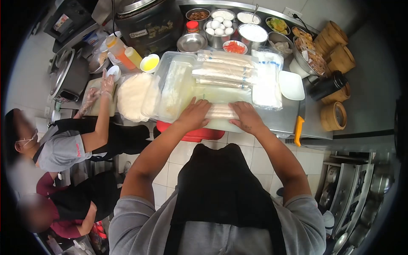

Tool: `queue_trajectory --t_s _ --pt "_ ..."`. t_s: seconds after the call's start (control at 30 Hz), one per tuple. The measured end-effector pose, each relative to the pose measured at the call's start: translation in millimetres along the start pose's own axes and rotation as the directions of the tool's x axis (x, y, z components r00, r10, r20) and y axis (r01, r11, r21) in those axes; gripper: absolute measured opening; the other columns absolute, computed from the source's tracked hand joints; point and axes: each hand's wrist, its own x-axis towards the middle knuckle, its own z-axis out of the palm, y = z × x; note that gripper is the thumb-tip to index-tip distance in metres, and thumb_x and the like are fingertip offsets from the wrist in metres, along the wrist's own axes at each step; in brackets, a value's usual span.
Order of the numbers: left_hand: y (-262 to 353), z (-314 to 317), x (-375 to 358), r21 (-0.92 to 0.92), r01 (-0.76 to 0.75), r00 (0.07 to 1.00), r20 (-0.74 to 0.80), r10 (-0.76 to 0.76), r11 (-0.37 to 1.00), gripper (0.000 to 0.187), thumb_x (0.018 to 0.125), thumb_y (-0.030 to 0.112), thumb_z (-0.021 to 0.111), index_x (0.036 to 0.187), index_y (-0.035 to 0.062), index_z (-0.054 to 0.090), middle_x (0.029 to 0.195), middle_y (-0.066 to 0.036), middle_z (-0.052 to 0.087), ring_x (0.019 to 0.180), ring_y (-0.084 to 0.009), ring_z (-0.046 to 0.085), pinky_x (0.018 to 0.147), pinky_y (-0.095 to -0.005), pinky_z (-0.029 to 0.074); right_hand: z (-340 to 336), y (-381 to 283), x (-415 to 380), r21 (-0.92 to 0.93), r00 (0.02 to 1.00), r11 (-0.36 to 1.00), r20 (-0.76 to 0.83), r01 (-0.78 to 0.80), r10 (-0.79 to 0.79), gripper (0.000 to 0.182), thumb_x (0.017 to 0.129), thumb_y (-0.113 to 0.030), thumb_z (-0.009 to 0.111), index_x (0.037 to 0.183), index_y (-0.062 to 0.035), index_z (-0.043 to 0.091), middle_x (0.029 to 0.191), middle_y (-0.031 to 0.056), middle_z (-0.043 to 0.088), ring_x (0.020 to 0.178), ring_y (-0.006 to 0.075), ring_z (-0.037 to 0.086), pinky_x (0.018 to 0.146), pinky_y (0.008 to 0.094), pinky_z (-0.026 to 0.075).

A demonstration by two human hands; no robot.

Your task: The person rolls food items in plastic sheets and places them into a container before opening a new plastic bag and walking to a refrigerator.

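Observation:
Between my two hands lies a plastic-wrapped pale roll [221, 111] on a pale green board [221, 94] near the front edge of the counter. My left hand [194, 114] holds its left end, fingers curved over the wrap. At the right end, my right hand [247, 117] grips it with the thumb on the near side. Just beyond are several similar wrapped rolls [225, 67] in a stack. A stack of clear plastic bags [267, 78] with blue marks lies to their right, and a translucent plastic tub [158, 95] stands left of my left hand.
An orange-handled knife [299, 131] lies at the counter's right front edge. A white dish [291, 85] and black flask [327, 85] are to the right. Bowls, including eggs [219, 26], line the back. At left, a gloved co-worker [63, 146] works beside flattened dough [135, 97].

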Motion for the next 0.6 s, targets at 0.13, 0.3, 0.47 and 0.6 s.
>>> queue_trajectory --t_s 0.13,0.3,0.47,0.6 --pt "2.2 4.0 -3.9 -0.002 0.03 0.999 0.012 -0.03 1.0 0.062 0.08 0.023 0.075 0.134 0.0043 0.051 0.127 -0.012 0.055 0.13 -0.0284 0.049 0.121 -0.0527 0.027 -0.6 -6.0 -2.3 -0.001 1.0 1.0 0.015 -0.004 0.004 0.062 0.084 -0.028 0.076 0.137 -0.0048 0.054 0.125 0.0125 0.058 0.121 0.0304 0.052 0.105 0.0417 0.04" --pt "3.1 6.5 -7.5 -0.037 0.016 1.0 -0.02 -0.017 0.999 0.063 0.075 0.018 0.075 0.131 0.0039 0.052 0.119 -0.013 0.059 0.124 -0.0303 0.054 0.119 -0.0525 0.03 -10.7 -18.3 -6.9 -0.003 0.997 1.0 0.082 -0.01 0.01 0.073 0.077 -0.032 0.082 0.138 -0.004 0.053 0.129 0.0142 0.057 0.122 0.0318 0.051 0.107 0.0428 0.038" --pt "4.8 8.1 -9.6 -0.015 -0.01 1.0 -0.012 0.01 1.0 0.059 0.07 0.019 0.077 0.123 0.0038 0.057 0.115 -0.013 0.062 0.116 -0.0307 0.058 0.113 -0.0506 0.036 -12.6 -27.3 -13.8 -0.035 0.998 0.999 0.06 0.001 0.001 0.087 0.065 -0.033 0.09 0.138 -0.0045 0.053 0.131 0.0137 0.054 0.123 0.032 0.05 0.105 0.043 0.039" --pt "5.5 6.7 -17.0 -0.028 -0.047 0.998 -0.037 0.046 0.999 0.059 0.069 0.019 0.077 0.122 0.0038 0.058 0.113 -0.013 0.063 0.115 -0.0309 0.059 0.112 -0.0499 0.036 -9.9 -30.4 -18.9 -0.027 0.996 0.999 0.083 -0.034 0.037 0.087 0.062 -0.027 0.092 0.138 -0.005 0.054 0.125 0.0125 0.055 0.121 0.0307 0.05 0.105 0.0428 0.039"
